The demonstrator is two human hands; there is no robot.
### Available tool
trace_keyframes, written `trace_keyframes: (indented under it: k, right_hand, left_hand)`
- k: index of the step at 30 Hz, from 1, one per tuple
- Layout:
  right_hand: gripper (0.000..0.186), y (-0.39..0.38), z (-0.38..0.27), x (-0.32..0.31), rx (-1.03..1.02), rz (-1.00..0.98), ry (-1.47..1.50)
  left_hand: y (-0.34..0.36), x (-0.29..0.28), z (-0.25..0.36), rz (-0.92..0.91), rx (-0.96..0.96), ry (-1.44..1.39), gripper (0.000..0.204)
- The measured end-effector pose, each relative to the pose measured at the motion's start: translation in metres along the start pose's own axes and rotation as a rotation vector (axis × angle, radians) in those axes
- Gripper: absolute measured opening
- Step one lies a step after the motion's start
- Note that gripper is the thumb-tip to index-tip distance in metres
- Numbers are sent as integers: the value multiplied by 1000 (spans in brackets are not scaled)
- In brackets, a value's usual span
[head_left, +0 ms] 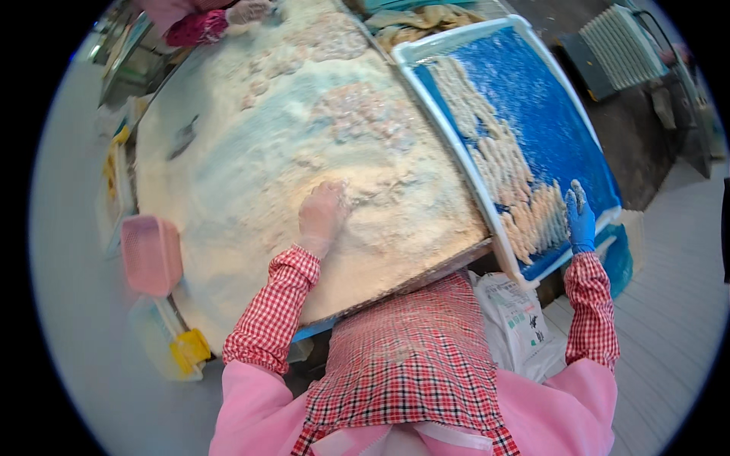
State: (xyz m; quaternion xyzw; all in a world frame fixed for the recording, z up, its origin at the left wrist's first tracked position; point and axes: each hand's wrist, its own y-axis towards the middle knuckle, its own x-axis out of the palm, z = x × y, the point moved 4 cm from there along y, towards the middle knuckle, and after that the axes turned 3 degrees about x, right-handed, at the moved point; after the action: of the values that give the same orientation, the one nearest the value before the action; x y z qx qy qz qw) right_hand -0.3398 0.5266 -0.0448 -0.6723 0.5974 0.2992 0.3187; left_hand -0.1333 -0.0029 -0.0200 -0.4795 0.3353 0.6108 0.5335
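Observation:
A pale powdery coating, like flour or fine crumbs, covers the wide table in front of me. My left hand, in a clear glove, presses into it with its fingers curled; what they hold, if anything, is hidden. Farther off, pinkish raw pieces lie in the powder. On my right a white-rimmed tray with a blue bottom carries rows of coated strips. My right hand, blue-gloved, is over the tray's near right part, beside the last strips. Its crumb-caked fingers stretch out, apart, with no piece clearly between them.
Another person's gloved hand works at the table's far edge. A dark scoop lies in the powder at left. A pink basket and a yellow item sit along the left edge. A white printed sack is under the tray's near corner.

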Motion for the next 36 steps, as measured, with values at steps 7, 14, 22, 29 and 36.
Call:
trace_keyframes:
  k: [7, 14, 22, 29, 36]
  right_hand:
    - [44, -58, -242, 124, -372, -358, 198]
    - [44, -98, -301, 178, -621, -425, 102]
    - [45, -90, -326, 211, -825, -273, -47]
    - [40, -78, -348, 265, -779, -348, -494]
    - [40, -115, -358, 202, -741, -256, -192]
  left_hand:
    - [-3, -24, -27, 306, -64, -522, 25]
    - [15, -8, -2, 204, 82, -43, 22]
    - [-22, -85, -42, 316, 90, -365, 19]
    - [-50, -57, -76, 148, -40, 27, 23]
    - [-6, -5, -31, 224, -159, 58, 26]
